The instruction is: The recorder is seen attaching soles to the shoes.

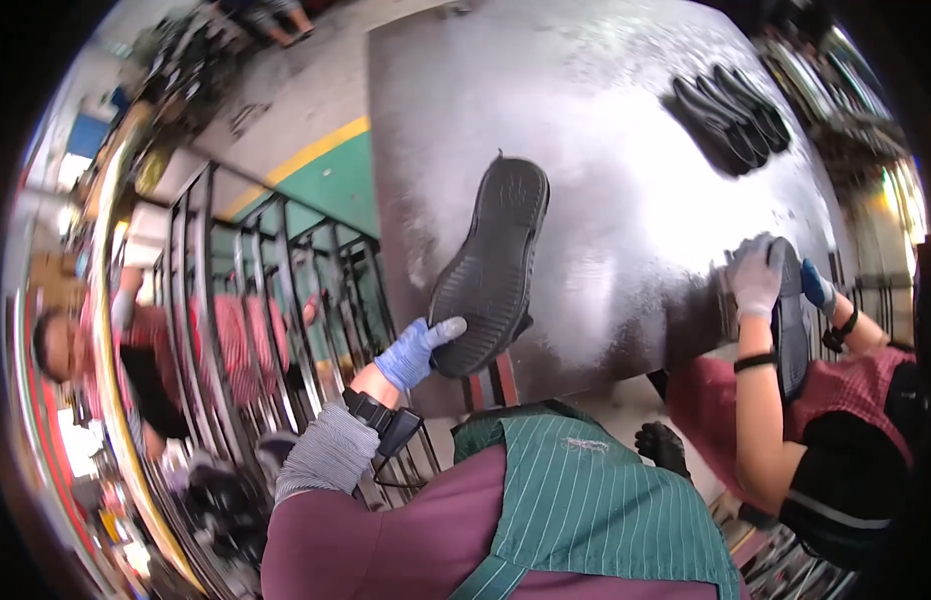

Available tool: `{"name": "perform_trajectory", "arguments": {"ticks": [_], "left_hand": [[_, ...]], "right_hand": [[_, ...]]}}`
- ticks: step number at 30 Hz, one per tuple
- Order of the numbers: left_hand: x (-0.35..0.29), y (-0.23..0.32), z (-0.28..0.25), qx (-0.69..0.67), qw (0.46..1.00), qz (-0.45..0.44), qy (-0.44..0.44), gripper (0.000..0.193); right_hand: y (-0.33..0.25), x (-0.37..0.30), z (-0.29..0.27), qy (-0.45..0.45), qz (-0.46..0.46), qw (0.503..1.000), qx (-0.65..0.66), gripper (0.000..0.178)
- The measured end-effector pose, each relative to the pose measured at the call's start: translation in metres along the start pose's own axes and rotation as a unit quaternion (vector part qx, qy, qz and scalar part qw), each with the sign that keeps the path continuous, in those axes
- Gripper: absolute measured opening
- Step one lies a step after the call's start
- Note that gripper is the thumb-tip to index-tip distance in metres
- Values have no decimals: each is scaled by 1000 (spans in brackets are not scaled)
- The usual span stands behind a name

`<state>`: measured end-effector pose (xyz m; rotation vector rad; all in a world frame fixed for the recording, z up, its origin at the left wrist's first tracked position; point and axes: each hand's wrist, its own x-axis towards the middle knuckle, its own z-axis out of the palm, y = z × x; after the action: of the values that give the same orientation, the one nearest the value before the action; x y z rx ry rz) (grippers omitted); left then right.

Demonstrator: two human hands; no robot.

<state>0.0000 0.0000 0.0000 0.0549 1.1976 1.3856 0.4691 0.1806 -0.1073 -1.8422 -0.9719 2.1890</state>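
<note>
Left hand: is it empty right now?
No, the blue-gloved left hand grips the ridged black sole near its lower end.

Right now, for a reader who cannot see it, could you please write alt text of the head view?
A person's blue-gloved left hand holds a black shoe sole, ridged underside toward the camera, over a shiny grey table. Black shoes lie side by side at the table's upper right; below them, a gloved co-worker holds another dark sole.

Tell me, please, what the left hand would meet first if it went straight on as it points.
Apart from the black ribbed sole in its grip, the left hand would probably meet the grey tabletop first, though depth is unclear.
</note>
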Motion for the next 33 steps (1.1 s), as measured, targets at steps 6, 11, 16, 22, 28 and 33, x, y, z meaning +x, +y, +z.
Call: {"name": "perform_trajectory", "arguments": {"ticks": [6,11,16,22,28,33], "left_hand": [[-88,-106,26,-44,988,69,130,47],[-114,-164,67,-90,974,142,154,49],[-143,-203,71,-40,988,62,139,60],[-132,-137,27,248,965,86,20,84],[-2,-57,0,103,942,299,115,56],[32,-61,1,80,934,344,43,30]], "right_hand": [[-21,24,38,-194,-92,963,-163,37],[-21,7,39,-244,-73,946,-201,33],[-24,-5,89,-349,-65,914,-197,38],[-78,-33,241,-398,-279,844,-226,51],[-115,23,342,-488,-187,830,-193,47],[-106,-1,336,-424,-276,832,-227,44]]}}
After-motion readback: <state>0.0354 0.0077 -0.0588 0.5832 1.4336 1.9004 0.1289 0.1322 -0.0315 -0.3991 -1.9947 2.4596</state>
